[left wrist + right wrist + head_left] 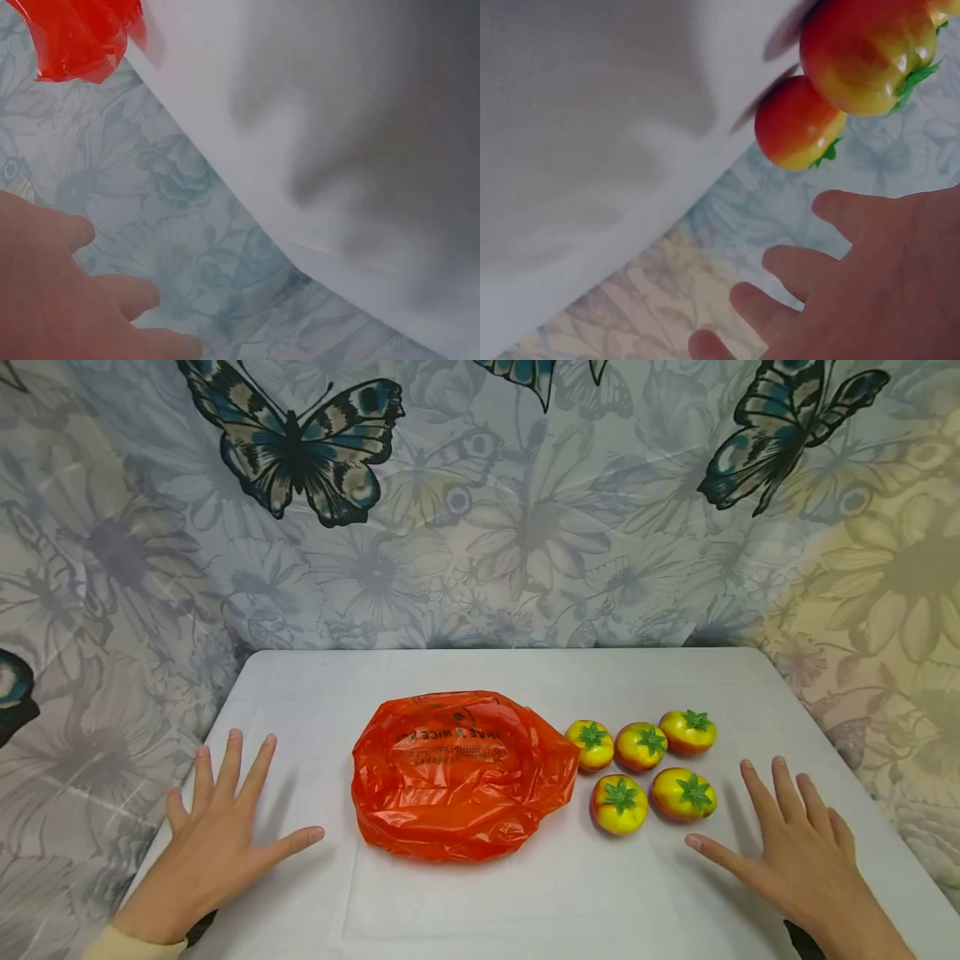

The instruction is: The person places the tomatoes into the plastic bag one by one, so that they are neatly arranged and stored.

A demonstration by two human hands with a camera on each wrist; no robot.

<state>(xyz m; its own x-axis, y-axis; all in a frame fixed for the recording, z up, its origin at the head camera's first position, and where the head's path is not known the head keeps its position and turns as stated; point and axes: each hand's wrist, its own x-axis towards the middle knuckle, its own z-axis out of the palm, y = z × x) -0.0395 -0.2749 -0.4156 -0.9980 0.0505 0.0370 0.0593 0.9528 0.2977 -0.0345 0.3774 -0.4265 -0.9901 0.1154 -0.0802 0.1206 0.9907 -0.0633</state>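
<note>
Setting: a grey fabric backdrop (525, 560) printed with flowers and butterflies, behind a white-covered table (420, 906).

Left hand (213, 839): fingers spread, released, grasping nothing; held above the cloth, its shadow beneath. We note the table's left edge close by the little finger, and bare cloth between the thumb and the next item.

One red-orange plastic bag (457, 768), dark lettering on top: right of the left thumb, crumpled and puffed; contents, if any, we cannot tell. We judge it thin, light, soft and slippery, apt to slide or tear under a hard pull; best pinched by a fold at its narrowed right end. Far edge of the table beyond it, with cloth between.

Five glossy red-and-yellow tomatoes (618, 806) with green star-shaped leaves: between the bag and the right fingers, three behind, two in front. The rear leftmost (589, 747) sits right at the bag's tip; contact we cannot confirm. We judge them firm, smooth and prone to roll; best cupped round the sides, below the leaves.

Right hand (806, 852): fingers spread, released, touching nothing; thumb pointing towards the front tomatoes, the table's right edge beyond the little finger.
</note>
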